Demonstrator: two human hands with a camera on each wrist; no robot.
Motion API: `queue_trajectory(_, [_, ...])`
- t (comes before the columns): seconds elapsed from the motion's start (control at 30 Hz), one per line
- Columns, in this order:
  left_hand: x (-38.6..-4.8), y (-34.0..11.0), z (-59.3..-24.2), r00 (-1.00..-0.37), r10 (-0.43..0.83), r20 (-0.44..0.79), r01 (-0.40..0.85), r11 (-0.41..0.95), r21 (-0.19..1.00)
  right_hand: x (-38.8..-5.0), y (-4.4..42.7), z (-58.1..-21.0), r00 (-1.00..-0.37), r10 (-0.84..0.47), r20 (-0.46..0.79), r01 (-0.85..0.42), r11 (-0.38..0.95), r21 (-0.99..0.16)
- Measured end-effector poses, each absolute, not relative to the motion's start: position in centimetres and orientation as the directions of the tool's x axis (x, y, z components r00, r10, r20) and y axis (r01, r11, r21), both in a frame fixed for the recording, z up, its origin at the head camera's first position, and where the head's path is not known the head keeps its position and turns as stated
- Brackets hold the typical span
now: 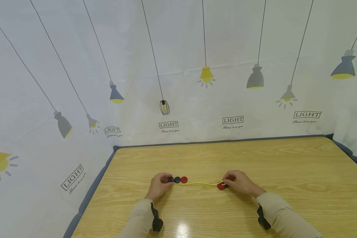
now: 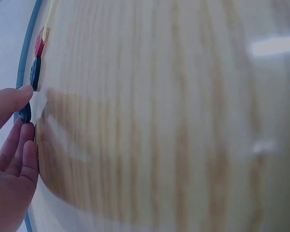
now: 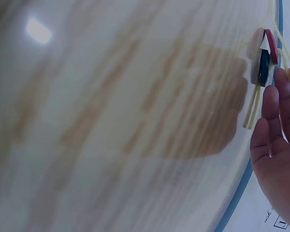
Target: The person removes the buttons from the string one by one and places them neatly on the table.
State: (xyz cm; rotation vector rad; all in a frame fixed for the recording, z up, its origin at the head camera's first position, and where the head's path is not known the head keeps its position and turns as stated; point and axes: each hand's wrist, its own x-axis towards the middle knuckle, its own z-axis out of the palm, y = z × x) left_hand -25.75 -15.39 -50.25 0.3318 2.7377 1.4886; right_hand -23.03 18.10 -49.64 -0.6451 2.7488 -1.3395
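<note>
Beige sleeves (image 1: 138, 216) with dark wrist mounts (image 1: 157, 223) reach in over the wood-grained counter (image 1: 208, 215), both hands resting low near its middle, well apart from each other. At the left, the left hand (image 1: 160, 185) pinches the outer dark disc (image 1: 171, 179) between thumb and fingers. Just beside that, on its right, come the middle dark disc (image 1: 177, 179) and then the near red disc (image 1: 184, 179), the three making a short row. Yellow cord (image 1: 200, 183) starts just below the near red disc and runs across the gap between the hands to the right hand (image 1: 240, 182), whose thumb and fingertips pinch it beside the far red disc (image 1: 220, 186). Against that disc, partly hidden, sits another dark disc (image 3: 264, 67); two cord ends (image 3: 252, 113) trail beyond it in the right wrist view. Behind the counter hangs a pale sheet (image 1: 193, 99) printed with lamps.
</note>
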Motion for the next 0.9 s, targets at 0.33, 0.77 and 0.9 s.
queue_trajectory(0.33, [-26.08, -15.35, -50.34, -0.982, 0.148, 0.114, 0.178, 0.560, 0.809, -23.00, 17.95, -49.85, -0.912, -0.370, 0.177, -0.370, 0.557, -0.743])
queue_trajectory(0.77, [-26.21, -15.38, -50.53, -0.987, 0.115, 0.113, 0.156, 0.503, 0.850, -23.03, 17.99, -49.87, -0.912, -0.369, 0.180, -0.372, 0.560, -0.740])
queue_trajectory(0.9, [-26.23, -15.40, -50.73, -0.988, 0.106, 0.110, 0.148, 0.482, 0.864, -23.04, 18.00, -49.82, -0.912, -0.370, 0.177, -0.371, 0.560, -0.740])
